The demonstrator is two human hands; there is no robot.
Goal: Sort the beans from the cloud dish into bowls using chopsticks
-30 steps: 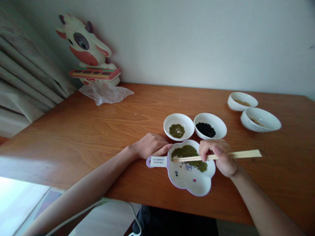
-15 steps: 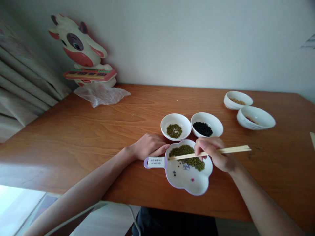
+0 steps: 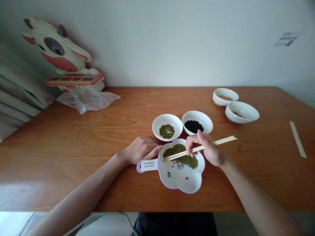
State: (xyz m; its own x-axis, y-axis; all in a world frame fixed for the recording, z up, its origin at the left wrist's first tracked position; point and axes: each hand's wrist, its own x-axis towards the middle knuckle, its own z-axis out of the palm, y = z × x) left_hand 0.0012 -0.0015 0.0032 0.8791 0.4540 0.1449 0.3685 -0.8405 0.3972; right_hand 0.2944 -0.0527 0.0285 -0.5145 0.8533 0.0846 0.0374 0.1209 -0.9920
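A white cloud-shaped dish [image 3: 182, 180] with a lilac rim and a labelled handle lies on the table. Green mung beans [image 3: 190, 161] fill its upper part, and a dark bean shows lower left. My left hand [image 3: 142, 150] rests at the dish's upper left, fingers close together and thumb at the rim, seemingly holding it steady. In my right hand [image 3: 208, 147] is a pair of wooden chopsticks [image 3: 223, 140]; their tips are slightly apart over the beans near the handle. Whether the tips pinch a bean is too small to tell.
Behind the dish are a bowl of mung beans [image 3: 178, 122] and a bowl of black beans [image 3: 208, 123]. Two more white bowls [image 3: 246, 118] stand back right. A pale strip [image 3: 297, 139] lies farther right. A cow toy [image 3: 66, 55] and clear plastic bag [image 3: 90, 101] are back left.
The view has shifted right, so things appear farther left. The chopstick tips have parted slightly and the right hand has tilted a little. The dish stays in place by the left hand.
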